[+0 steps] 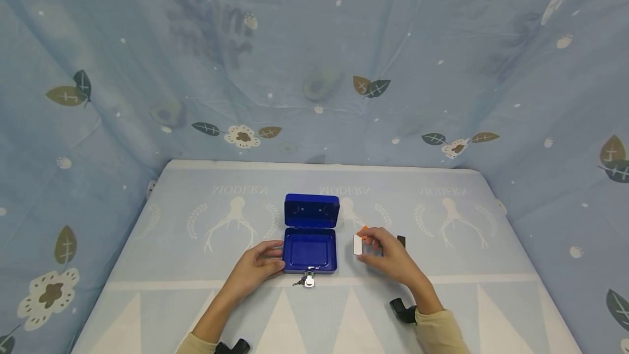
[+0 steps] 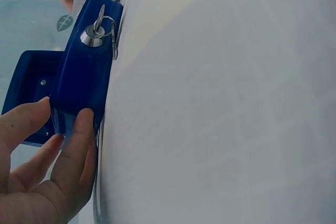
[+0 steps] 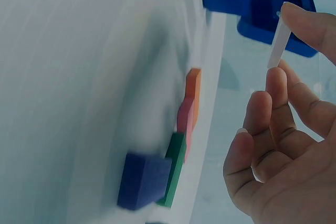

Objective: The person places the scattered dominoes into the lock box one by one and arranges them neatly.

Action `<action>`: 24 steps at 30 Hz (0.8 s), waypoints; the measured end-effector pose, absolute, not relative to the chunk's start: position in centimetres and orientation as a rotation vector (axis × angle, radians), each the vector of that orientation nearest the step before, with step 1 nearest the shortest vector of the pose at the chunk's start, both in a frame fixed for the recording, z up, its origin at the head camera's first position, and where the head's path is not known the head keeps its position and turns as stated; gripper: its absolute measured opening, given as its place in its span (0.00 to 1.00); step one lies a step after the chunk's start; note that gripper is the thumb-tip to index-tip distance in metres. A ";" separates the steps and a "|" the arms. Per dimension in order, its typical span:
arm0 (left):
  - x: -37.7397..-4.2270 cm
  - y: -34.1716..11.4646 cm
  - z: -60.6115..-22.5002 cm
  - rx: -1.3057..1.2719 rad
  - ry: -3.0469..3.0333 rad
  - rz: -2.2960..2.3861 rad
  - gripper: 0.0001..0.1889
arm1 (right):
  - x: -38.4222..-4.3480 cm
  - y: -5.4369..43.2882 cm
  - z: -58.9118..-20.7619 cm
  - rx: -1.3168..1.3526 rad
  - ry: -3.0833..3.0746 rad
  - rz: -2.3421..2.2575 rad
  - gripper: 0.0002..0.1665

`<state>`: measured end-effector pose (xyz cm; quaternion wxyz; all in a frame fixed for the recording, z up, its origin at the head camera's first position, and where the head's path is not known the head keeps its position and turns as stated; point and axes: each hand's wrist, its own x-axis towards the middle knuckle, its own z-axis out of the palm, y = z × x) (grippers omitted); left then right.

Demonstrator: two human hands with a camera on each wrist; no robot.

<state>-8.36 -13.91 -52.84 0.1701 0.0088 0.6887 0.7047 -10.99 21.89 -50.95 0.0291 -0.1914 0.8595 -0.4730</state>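
Note:
A blue metal cash box [image 1: 310,251] stands on the table, its lid [image 1: 312,211] tilted back and nothing inside. From its front lock [image 1: 308,279] hangs a key on a ring [image 2: 112,24]. Beside the box's left wall is my left hand [image 1: 260,266], relaxed fingers [image 2: 81,129] touching that end. To the right of the box, my right hand [image 1: 388,255] pinches a flat white block [image 1: 357,245] between thumb and fingertips, held upright above the table. Near the right hand lie an orange block [image 3: 193,85], a pink one [image 3: 186,114], a green one [image 3: 174,171] and a dark blue one [image 3: 143,179].
The patterned table cover [image 1: 196,266] runs back to a blue cloth backdrop [image 1: 314,42], which also hangs at both sides. A black wrist strap part [image 1: 403,310] sits by the right sleeve [image 1: 439,332].

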 end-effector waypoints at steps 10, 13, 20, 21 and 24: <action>-8.4 -13.9 -53.0 0.028 1.966 1.995 0.28 | -11.3 19.8 -51.2 -0.660 2.657 -1.432 0.28; -8.4 -13.9 -52.9 0.021 1.970 1.992 0.28 | -11.5 19.1 -51.1 -0.677 2.633 -1.446 0.28; -8.4 -13.9 -52.9 0.019 1.979 1.988 0.28 | -11.8 17.6 -50.8 -0.728 2.597 -1.428 0.28; -8.4 -13.9 -52.9 0.020 1.978 1.988 0.28 | -11.8 17.4 -50.7 -0.737 2.593 -1.423 0.29; -8.4 -13.9 -52.9 0.020 1.972 1.992 0.28 | -12.0 16.7 -50.6 -0.765 2.576 -1.413 0.29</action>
